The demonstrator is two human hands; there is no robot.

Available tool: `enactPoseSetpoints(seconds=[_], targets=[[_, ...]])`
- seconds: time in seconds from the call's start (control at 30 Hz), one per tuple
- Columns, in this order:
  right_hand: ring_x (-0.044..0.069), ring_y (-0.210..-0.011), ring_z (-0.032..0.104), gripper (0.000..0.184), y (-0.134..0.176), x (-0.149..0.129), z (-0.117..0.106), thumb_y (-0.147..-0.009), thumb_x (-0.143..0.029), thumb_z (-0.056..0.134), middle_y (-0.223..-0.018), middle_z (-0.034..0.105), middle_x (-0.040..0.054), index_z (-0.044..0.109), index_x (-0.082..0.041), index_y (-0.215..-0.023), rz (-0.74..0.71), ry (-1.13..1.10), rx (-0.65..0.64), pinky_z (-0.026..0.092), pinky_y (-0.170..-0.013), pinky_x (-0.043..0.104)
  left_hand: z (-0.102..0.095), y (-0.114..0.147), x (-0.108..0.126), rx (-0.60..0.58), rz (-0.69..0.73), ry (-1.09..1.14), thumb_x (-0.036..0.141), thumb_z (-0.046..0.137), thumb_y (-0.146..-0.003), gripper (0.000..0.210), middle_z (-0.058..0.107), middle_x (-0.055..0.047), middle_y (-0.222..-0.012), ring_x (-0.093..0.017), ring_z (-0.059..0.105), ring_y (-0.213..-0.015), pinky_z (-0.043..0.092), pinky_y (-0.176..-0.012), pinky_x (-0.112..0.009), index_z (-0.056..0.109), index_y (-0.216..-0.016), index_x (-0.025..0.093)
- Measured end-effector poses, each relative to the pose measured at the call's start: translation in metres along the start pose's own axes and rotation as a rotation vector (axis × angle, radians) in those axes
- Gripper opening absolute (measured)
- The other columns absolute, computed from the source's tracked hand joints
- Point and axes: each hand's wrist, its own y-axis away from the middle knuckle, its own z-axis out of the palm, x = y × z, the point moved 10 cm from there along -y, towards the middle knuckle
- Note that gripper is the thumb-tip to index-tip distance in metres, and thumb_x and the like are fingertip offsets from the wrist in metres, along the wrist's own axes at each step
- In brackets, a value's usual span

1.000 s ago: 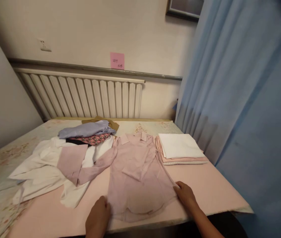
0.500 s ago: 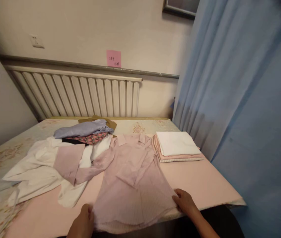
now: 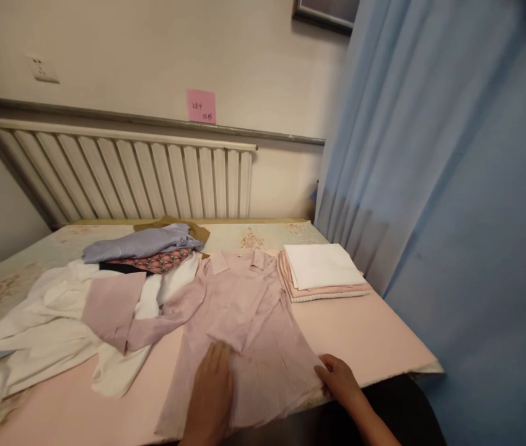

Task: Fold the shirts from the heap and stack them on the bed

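Observation:
A mauve-pink collared shirt lies flat in front of me, collar away from me and hem toward me. One sleeve stretches left over white garments; the other seems folded across the chest. My left hand is over the lower front, fingers stretched out, slightly blurred; it holds nothing visible. At the right corner of the hem, my right hand pinches the shirt's edge between thumb and fingers.
A folded stack topped with white cloth sits right of the collar. On the left are loose white garments and a blue-grey garment. Beyond the table stands a radiator; a blue curtain hangs at the right.
My left hand has let go of the left hem corner and moved right and forward onto the shirt front. My right hand keeps its hold. The view has shifted slightly.

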Motion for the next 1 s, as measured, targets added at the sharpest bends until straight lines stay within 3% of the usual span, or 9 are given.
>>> enactPoseSetpoints(seconds=[0.17,0.3,0.37,0.47,0.63,0.77,0.87,0.93,1.0], targets=[[0.015,-0.063,0.059,0.015,0.005,-0.019,-0.016,-0.075,-0.029,0.044,-0.059,0.060,-0.0013,0.052,-0.022,-0.064,-0.078,0.090,0.129,0.042,-0.058,0.022,0.016,-0.024,0.050,-0.061,0.109,0.173,0.021,0.036,-0.086,0.048,0.040,-0.014,-0.146,-0.028,0.025,-0.139,0.019,-0.113,-0.049,0.048,-0.132,0.013],[0.017,-0.066,0.058,0.017,0.013,-0.040,-0.018,-0.073,-0.033,0.043,-0.065,0.061,0.0000,0.053,-0.022,-0.064,-0.129,0.042,0.173,0.041,-0.059,0.024,0.015,-0.034,0.069,-0.094,-0.023,0.668,0.029,0.041,-0.084,0.039,0.050,-0.016,-0.133,-0.027,0.038,-0.130,0.022,-0.112,-0.047,0.056,-0.117,0.013],[0.017,-0.065,0.056,0.018,0.018,-0.051,-0.016,-0.073,-0.035,0.043,-0.065,0.060,0.0000,0.053,-0.022,-0.065,-0.150,0.014,0.181,0.040,-0.058,0.025,0.030,-0.034,0.083,-0.216,-0.141,0.899,0.036,0.043,-0.083,0.032,0.061,-0.014,-0.111,-0.026,0.052,-0.113,0.034,-0.105,-0.046,0.060,-0.100,0.015],[0.016,-0.062,0.054,0.019,0.024,-0.066,-0.009,-0.074,-0.035,0.042,-0.063,0.058,-0.0009,0.053,-0.022,-0.066,-0.171,-0.001,0.178,0.039,-0.057,0.025,0.053,-0.031,0.112,-0.394,-0.225,1.038,0.045,0.039,-0.084,0.032,0.064,-0.007,-0.084,-0.021,0.063,-0.082,0.052,-0.079,-0.039,0.056,-0.084,0.018],[0.016,-0.062,0.054,0.020,0.032,-0.089,0.008,-0.078,-0.032,0.042,-0.063,0.058,-0.0007,0.054,-0.021,-0.068,-0.254,0.010,0.125,0.039,-0.058,0.025,0.080,-0.019,0.147,-0.628,-0.355,1.230,0.052,0.043,-0.082,0.039,0.065,-0.006,-0.082,-0.018,0.065,-0.072,0.054,-0.063,-0.033,0.057,-0.091,0.017],[0.015,-0.066,0.056,0.015,0.033,-0.106,0.018,-0.078,-0.026,0.046,-0.068,0.063,0.0003,0.058,-0.019,-0.072,-0.326,0.039,0.031,0.039,-0.060,0.024,0.082,-0.015,0.148,-0.643,-0.449,1.360,0.048,0.055,-0.077,0.033,0.065,-0.006,-0.086,-0.020,0.064,-0.077,0.054,-0.064,-0.032,0.059,-0.089,0.018],[0.013,-0.061,0.056,0.011,0.021,-0.109,0.030,-0.071,-0.020,0.051,-0.064,0.061,-0.0019,0.062,-0.018,-0.072,-0.305,0.037,-0.228,0.038,-0.054,0.021,0.090,-0.014,0.136,-0.650,-0.506,1.352,0.048,0.055,-0.077,0.034,0.064,-0.007,-0.087,-0.021,0.064,-0.075,0.055,-0.061,-0.034,0.057,-0.091,0.017],[0.011,-0.053,0.056,0.014,0.003,-0.112,0.030,-0.070,-0.020,0.053,-0.061,0.060,-0.0035,0.064,-0.017,-0.078,-0.270,-0.003,-0.367,0.038,-0.050,0.019,0.097,-0.015,0.125,-0.655,-0.534,1.344,0.046,0.058,-0.075,0.036,0.063,-0.009,-0.093,-0.023,0.065,-0.079,0.055,-0.061,-0.034,0.056,-0.096,0.016],[0.010,-0.049,0.055,0.017,-0.030,-0.120,0.016,-0.072,-0.021,0.052,-0.061,0.061,-0.0037,0.064,-0.017,-0.083,-0.249,0.003,-0.336,0.039,-0.048,0.018,0.104,-0.014,0.115,-0.693,-0.554,1.340,0.041,0.063,-0.072,0.037,0.062,-0.010,-0.096,-0.025,0.065,-0.083,0.055,-0.060,-0.035,0.056,-0.100,0.017]])
